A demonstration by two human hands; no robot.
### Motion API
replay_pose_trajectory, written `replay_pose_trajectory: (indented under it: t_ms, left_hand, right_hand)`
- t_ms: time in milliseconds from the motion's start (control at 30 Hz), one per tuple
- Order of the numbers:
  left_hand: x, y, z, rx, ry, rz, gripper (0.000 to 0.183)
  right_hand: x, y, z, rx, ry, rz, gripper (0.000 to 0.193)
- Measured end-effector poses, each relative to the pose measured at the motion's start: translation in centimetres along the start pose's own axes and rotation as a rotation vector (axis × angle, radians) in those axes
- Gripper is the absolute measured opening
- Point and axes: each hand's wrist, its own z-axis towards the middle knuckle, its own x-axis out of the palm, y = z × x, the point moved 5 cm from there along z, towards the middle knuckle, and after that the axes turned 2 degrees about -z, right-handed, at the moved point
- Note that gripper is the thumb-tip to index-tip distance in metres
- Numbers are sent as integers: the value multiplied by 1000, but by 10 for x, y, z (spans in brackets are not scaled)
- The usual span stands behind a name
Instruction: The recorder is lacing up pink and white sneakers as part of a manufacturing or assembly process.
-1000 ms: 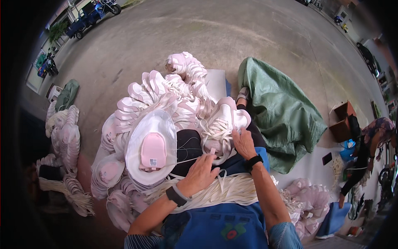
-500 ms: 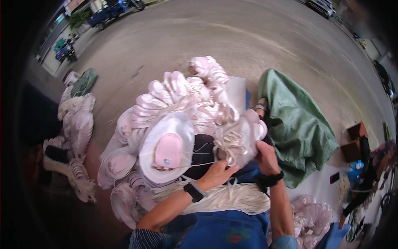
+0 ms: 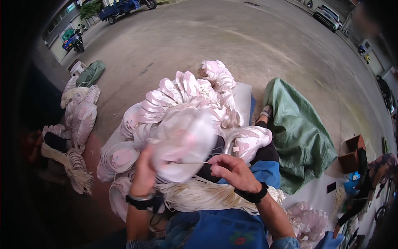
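Note:
My left hand (image 3: 143, 176) grips the near left edge of a white and pink shoe upper (image 3: 182, 124), which is smeared by motion. Some of its fingers are hidden behind the upper. My right hand (image 3: 233, 171) pinches the end of a thin white cord (image 3: 188, 162) that stretches taut across the upper's near side. Just beyond that hand, another pink and white shoe (image 3: 250, 142) rests by my leg, out of both hands. Across my lap lies a thick bundle of cream laces (image 3: 207, 194).
Rows of stacked shoe uppers (image 3: 170, 93) spread out ahead of me. A green sack (image 3: 296, 133) is heaped on the right, with a phone (image 3: 331, 187) beyond it. More uppers (image 3: 81, 120) stand at the left. Another person's arm (image 3: 352, 211) shows at the right rim.
My right hand has let go of the laced shoe, which now lies by my leg. My left hand has moved left onto the white upper, while my right hand draws the cord.

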Motion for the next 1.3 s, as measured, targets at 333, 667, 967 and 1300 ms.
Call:
replay_pose_trajectory:
  t_ms: [333, 667, 967, 1300]
  left_hand:
    - [-44, 0, 21, -59, -175, 277, 39]
    - [119, -18, -41, 318, 247, 775, 20]
    - [179, 130, 27, 622, 553, 1574, 45]
    - [178, 145, 47, 618, 575, 1903, 50]
  right_hand:
    - [-128, -118, -34, 500, -599, -411, 38]
    - [-143, -161, -16, 691, -767, 249, 88]
    - [-139, -190, -8, 558, -881, 576, 91]
    - [-158, -198, 6, 361, -1113, 174, 87]
